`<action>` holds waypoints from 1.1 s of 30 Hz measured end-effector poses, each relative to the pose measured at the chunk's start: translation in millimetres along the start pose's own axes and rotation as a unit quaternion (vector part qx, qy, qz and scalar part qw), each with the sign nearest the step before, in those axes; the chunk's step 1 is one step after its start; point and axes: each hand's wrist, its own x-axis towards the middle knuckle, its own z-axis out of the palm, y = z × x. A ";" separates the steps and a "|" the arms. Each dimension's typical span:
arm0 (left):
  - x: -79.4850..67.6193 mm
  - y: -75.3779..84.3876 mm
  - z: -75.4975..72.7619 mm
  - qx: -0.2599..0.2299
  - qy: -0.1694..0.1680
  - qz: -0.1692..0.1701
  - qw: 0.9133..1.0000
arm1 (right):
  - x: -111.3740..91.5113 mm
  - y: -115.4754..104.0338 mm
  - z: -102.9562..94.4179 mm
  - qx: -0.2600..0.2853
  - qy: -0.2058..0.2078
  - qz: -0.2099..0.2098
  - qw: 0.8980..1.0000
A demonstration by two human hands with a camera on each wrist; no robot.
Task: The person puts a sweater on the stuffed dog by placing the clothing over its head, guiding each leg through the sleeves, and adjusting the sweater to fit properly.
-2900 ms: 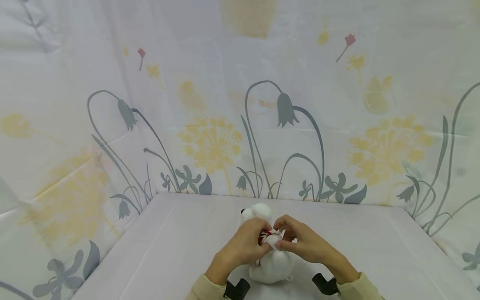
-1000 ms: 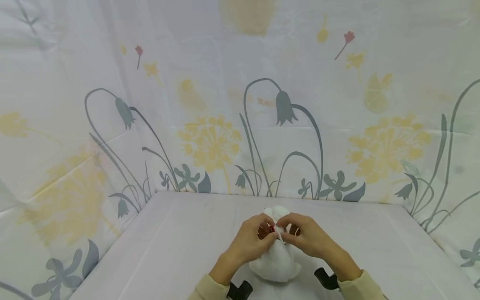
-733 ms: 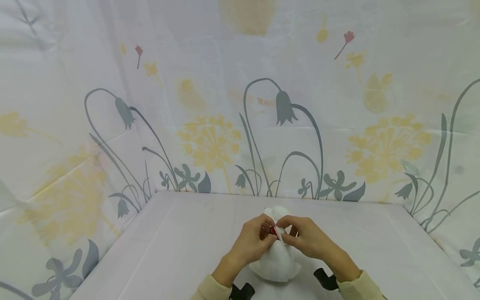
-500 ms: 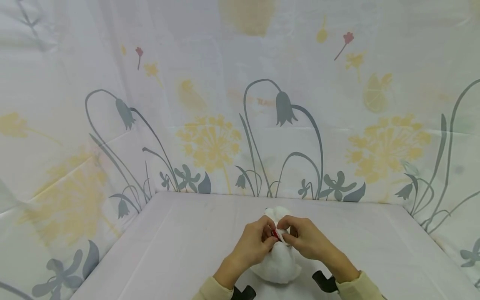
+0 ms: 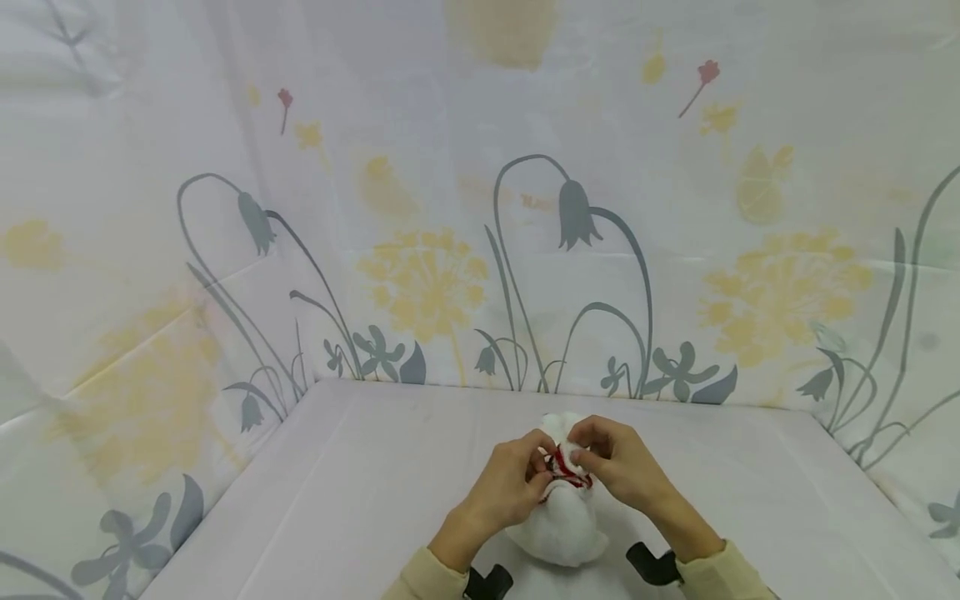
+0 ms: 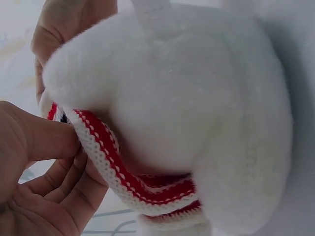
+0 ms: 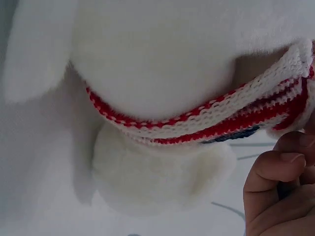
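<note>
A white plush toy (image 5: pixel 564 529) sits upright on the table, its back towards me. Round its neck lies a knitted scarf (image 5: pixel 573 477) with red and white stripes and a dark patch. My left hand (image 5: pixel 504 485) pinches one side of the scarf (image 6: pixel 115 169) between thumb and curled fingers. At the other side, my right hand (image 5: pixel 628 467) pinches a white part of the scarf (image 7: pixel 206 118). Its fingertips are partly cut off in the right wrist view, where curled fingers (image 7: pixel 283 177) show by the scarf's end. The toy's face is hidden.
The white table (image 5: pixel 390 475) carries the toy near its front middle. Behind it hangs a pale cloth (image 5: pixel 450 275) printed with flowers. Black wrist mounts (image 5: pixel 651 564) sit under both cuffs.
The toy has turned so its back faces me. The right hand has lifted slightly and drawn away from the left, and more of the red and white scarf shows between them.
</note>
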 end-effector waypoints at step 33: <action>-1.0 -7.1 6.6 -0.016 0.007 -0.008 1.000 | -4.8 -6.8 3.7 -0.028 -0.070 0.038 0.996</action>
